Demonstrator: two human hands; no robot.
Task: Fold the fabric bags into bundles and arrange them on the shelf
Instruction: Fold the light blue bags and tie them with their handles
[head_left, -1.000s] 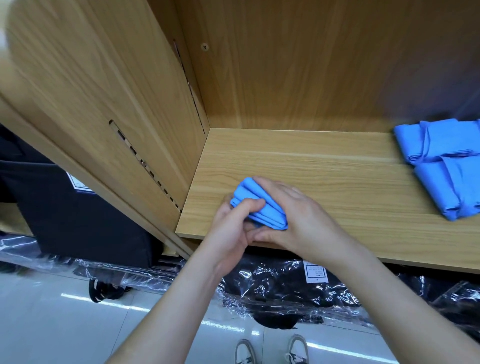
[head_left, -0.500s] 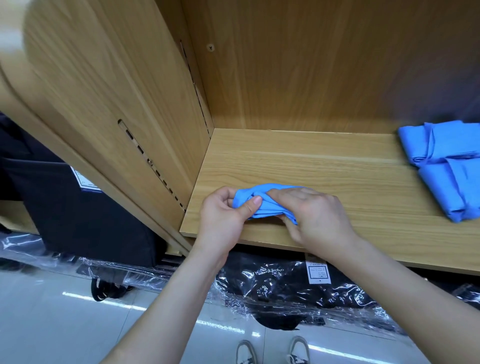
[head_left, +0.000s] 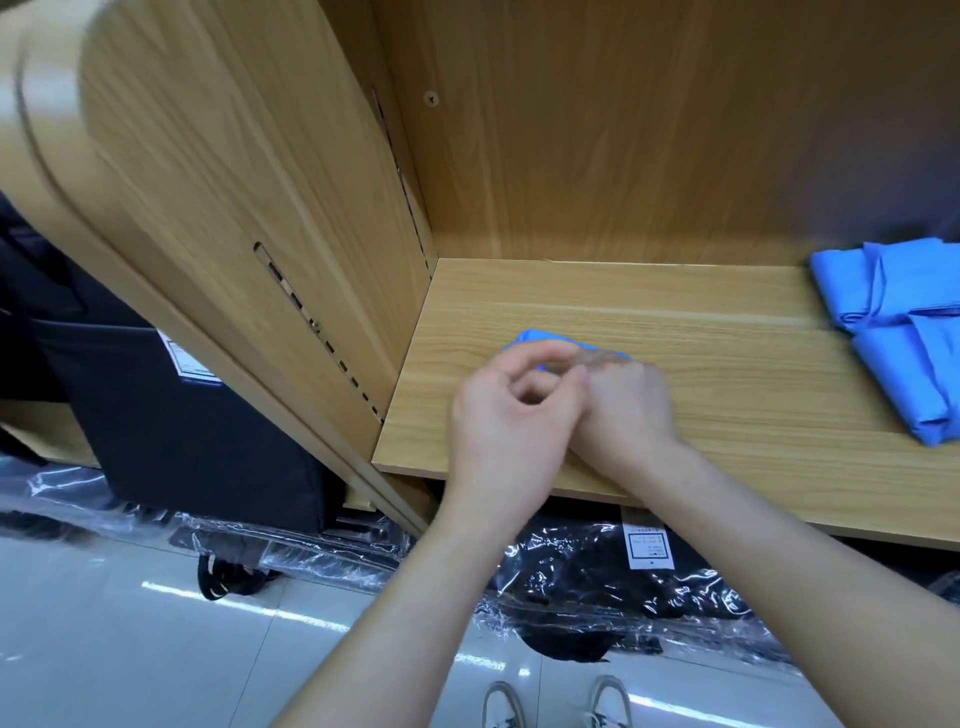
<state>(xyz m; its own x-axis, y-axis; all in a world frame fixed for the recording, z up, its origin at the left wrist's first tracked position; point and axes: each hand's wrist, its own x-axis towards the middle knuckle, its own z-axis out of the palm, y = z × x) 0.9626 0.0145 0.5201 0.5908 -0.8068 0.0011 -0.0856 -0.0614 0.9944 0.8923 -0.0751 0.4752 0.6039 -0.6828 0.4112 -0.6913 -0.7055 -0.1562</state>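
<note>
A small folded blue fabric bag bundle (head_left: 537, 338) lies on the wooden shelf (head_left: 727, 374), left of its middle and mostly hidden under my hands. My right hand (head_left: 626, 410) lies over it with its fingers curled round the bundle. My left hand (head_left: 506, 415) is pressed against the right one, fingers curled, with its fingertips pinching the bundle's near edge. The hands are a little blurred. Two more folded blue bags (head_left: 914, 338) lie at the shelf's right end, one behind the other.
The cabinet's wooden side panel (head_left: 291, 218) rises at the left and the back wall (head_left: 649, 135) stands behind the shelf. Below the shelf lie black goods in clear plastic (head_left: 597, 582). A dark box (head_left: 171, 415) stands at the left. My shoes (head_left: 556, 701) show on the tiled floor.
The hands have moved the bundle further onto the shelf and closed together over it. Less of the blue fabric shows than before.
</note>
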